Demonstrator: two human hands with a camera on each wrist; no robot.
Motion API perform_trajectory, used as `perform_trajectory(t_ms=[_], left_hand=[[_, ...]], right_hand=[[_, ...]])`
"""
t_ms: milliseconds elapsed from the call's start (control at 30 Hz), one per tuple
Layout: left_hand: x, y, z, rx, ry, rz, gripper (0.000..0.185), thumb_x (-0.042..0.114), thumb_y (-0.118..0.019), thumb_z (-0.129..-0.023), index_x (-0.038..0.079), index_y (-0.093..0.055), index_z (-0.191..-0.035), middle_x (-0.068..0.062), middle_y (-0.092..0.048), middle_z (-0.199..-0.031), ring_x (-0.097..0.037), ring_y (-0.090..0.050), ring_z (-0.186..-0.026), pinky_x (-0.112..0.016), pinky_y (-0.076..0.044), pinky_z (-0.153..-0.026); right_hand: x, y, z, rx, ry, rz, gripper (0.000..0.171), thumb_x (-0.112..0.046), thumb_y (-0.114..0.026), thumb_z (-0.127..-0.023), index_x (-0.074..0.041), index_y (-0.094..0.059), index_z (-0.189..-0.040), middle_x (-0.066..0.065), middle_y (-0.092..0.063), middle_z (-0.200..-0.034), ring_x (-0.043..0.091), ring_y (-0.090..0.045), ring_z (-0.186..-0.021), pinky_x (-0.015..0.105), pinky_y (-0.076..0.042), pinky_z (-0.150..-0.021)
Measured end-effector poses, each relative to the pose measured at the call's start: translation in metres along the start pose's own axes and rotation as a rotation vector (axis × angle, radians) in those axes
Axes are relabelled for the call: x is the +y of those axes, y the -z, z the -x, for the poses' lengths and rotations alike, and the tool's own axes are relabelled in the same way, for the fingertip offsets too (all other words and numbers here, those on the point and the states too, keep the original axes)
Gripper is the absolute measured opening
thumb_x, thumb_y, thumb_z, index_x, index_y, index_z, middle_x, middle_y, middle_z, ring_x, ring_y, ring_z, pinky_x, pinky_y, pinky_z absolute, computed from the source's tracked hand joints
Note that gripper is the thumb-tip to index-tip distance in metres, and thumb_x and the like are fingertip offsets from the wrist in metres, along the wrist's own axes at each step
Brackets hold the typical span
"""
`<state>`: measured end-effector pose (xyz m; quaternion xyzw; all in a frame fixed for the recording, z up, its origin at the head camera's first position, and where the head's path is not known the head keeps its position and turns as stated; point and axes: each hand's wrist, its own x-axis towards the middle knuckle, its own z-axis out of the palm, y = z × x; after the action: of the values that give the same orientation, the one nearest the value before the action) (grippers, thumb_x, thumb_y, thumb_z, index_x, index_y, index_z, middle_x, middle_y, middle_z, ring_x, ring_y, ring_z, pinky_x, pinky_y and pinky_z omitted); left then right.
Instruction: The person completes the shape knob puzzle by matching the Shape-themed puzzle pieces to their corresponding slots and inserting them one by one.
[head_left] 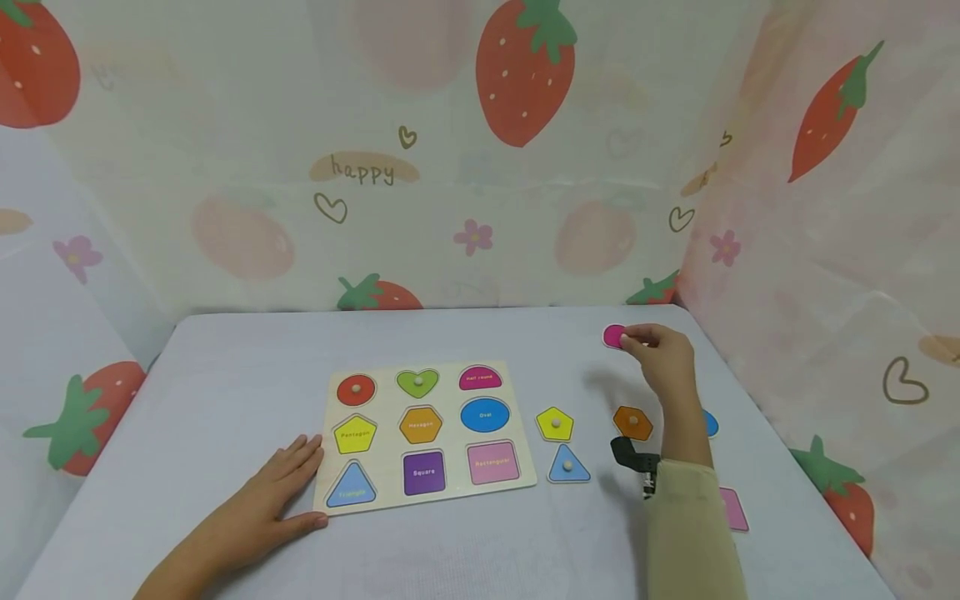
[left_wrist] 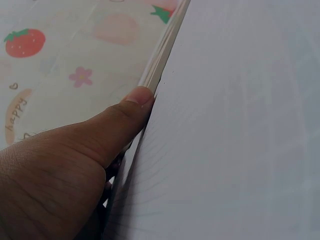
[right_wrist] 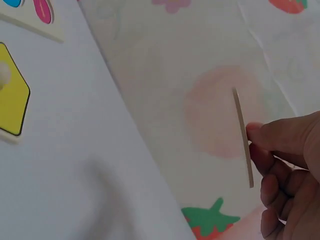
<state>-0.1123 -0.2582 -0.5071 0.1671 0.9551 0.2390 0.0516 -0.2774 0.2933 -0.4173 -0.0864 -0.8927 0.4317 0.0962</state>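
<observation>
My right hand (head_left: 663,358) pinches a magenta half-round puzzle piece (head_left: 613,336) above the far right of the table. In the right wrist view this puzzle piece (right_wrist: 243,137) shows edge-on between thumb and fingertips. My left hand (head_left: 262,496) lies on the table with fingers extended, touching the left edge of the wooden shape puzzle board (head_left: 386,400). The left wrist view shows the left thumb (left_wrist: 140,97) against the board's edge. A red circle piece (head_left: 356,389) and a green heart piece (head_left: 417,382), both knobbed, sit in the board; the other shapes show printed names.
Right of the board lie a yellow pentagon (head_left: 555,425), a blue triangle (head_left: 568,464) and an orange hexagon (head_left: 633,423), all knobbed. A blue piece (head_left: 711,424) and a pink piece (head_left: 735,510) are partly hidden by the right arm. Strawberry-printed sheets (head_left: 450,167) surround the table.
</observation>
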Motion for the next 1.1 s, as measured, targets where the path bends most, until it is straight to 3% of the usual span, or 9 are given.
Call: perform_trajectory(t_ms=[233,500,767,1100], left_hand=[[0.001,0.002,0.0,-0.004,0.003,0.009,0.104,0.076,-0.062,-0.084,0.01,-0.037,-0.16,-0.003,-0.028,-0.169,-0.034,-0.018,-0.157,-0.002,0.015,-0.11],[0.0,0.0,0.0,-0.003,0.008,0.017,0.103,0.076,-0.062,-0.083,0.011,-0.037,-0.16,-0.002,-0.028,-0.169,-0.034,-0.017,-0.158,-0.001,0.014,-0.109],[0.001,0.001,0.0,-0.013,0.019,0.017,0.104,0.077,-0.062,-0.083,0.012,-0.036,-0.16,-0.002,-0.027,-0.17,-0.033,-0.017,-0.158,-0.003,0.014,-0.111],[-0.003,0.001,0.0,-0.014,0.022,0.034,0.103,0.076,-0.064,-0.083,0.013,-0.036,-0.16,0.0,-0.026,-0.17,-0.032,-0.015,-0.158,-0.001,0.014,-0.109]], right_hand=[[-0.034,-0.03,0.009,-0.022,0.049,-0.011,0.029,-0.034,-0.071,-0.098,-0.013,-0.074,-0.118,0.009,-0.069,-0.11,0.029,-0.054,-0.097,0.033,-0.05,-0.078],[-0.056,-0.078,0.026,-0.087,0.108,-0.032,0.023,-0.03,-0.073,-0.097,-0.013,-0.075,-0.113,0.006,-0.071,-0.105,0.026,-0.055,-0.094,0.031,-0.052,-0.073],[-0.065,-0.118,0.041,-0.08,0.134,-0.058,0.019,-0.027,-0.073,-0.097,-0.013,-0.076,-0.11,0.005,-0.07,-0.1,0.025,-0.06,-0.091,0.03,-0.059,-0.076],[-0.069,-0.148,0.052,-0.119,0.119,-0.018,0.019,-0.024,-0.076,-0.095,-0.013,-0.077,-0.109,0.005,-0.071,-0.098,0.023,-0.062,-0.091,0.03,-0.061,-0.076]])
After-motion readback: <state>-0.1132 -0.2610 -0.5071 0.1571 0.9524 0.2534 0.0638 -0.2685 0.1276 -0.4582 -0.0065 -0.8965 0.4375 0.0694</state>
